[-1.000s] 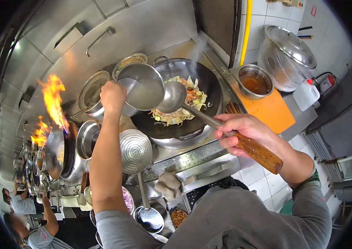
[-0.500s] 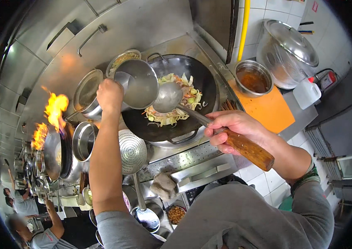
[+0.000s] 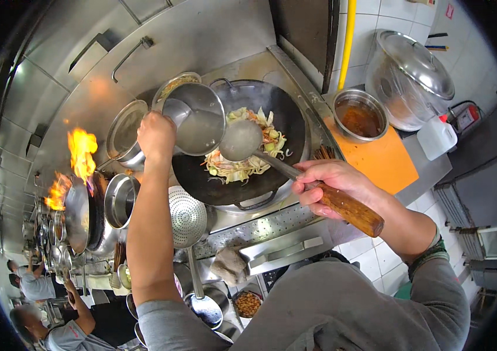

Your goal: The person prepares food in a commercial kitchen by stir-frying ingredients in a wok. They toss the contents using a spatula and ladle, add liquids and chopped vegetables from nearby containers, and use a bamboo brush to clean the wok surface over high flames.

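My left hand (image 3: 156,134) is closed on the near-left side of a round metal pot (image 3: 207,111), which is tilted beside and partly over a black wok (image 3: 201,181). Cloudy liquid and a smaller ladle bowl (image 3: 176,110) show inside the pot. In my right hand (image 3: 336,181) is a wok ladle (image 3: 283,168), gripped where its metal shaft meets the wooden handle. The ladle's round bowl is over the wok, next to the pot's rim. Sliced cabbage, carrot strips and other vegetables (image 3: 242,171) lie in the wok.
Flames (image 3: 83,153) rise around another wok (image 3: 77,213) at left. A perforated strainer (image 3: 187,216) lies in front of the black wok. At right, a bowl of brown liquid (image 3: 361,114) rests on an orange board (image 3: 386,167). Co-workers (image 3: 73,330) stand at lower left.
The ladle's bowl has shifted slightly in view, and the pot's tilt looks little changed. Both hands keep their grips. The flames at left have changed shape.
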{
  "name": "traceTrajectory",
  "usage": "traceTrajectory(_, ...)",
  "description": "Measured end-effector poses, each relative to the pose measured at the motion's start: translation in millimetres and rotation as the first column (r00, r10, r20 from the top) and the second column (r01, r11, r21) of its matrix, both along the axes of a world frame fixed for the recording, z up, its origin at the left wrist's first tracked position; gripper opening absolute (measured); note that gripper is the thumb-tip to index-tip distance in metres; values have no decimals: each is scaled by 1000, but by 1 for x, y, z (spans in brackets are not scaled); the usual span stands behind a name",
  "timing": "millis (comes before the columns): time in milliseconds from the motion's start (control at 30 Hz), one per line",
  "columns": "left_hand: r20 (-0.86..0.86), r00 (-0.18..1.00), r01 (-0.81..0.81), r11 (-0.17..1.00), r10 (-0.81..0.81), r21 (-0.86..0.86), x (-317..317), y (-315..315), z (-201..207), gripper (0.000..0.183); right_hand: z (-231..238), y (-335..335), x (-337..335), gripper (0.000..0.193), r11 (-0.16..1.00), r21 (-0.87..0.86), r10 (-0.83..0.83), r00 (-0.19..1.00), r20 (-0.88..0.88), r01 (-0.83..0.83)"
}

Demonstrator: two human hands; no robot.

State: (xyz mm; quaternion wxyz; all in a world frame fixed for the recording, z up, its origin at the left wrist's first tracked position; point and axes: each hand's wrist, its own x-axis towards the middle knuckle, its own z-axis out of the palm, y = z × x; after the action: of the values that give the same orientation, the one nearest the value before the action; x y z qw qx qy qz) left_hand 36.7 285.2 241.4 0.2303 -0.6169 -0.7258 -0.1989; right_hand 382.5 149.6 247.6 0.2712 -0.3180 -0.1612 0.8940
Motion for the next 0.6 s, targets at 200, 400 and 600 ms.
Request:
traceTrajectory(200, 28, 1000, -7, 1000, 8, -13, -2, 0, 3, 23, -10, 5, 6, 12, 1000, 9, 19, 999, -42, -18)
traceTrajectory(400, 91, 992, -84, 996, 85, -21, -12, 0, -1, 26, -23, 12, 16, 14, 999, -25, 35, 993, -108, -38)
traceTrajectory(600, 426, 870, -217, 969, 247, -119, -51, -28, -8, 31, -1, 16, 13, 4, 987, 145, 42, 988, 145, -64)
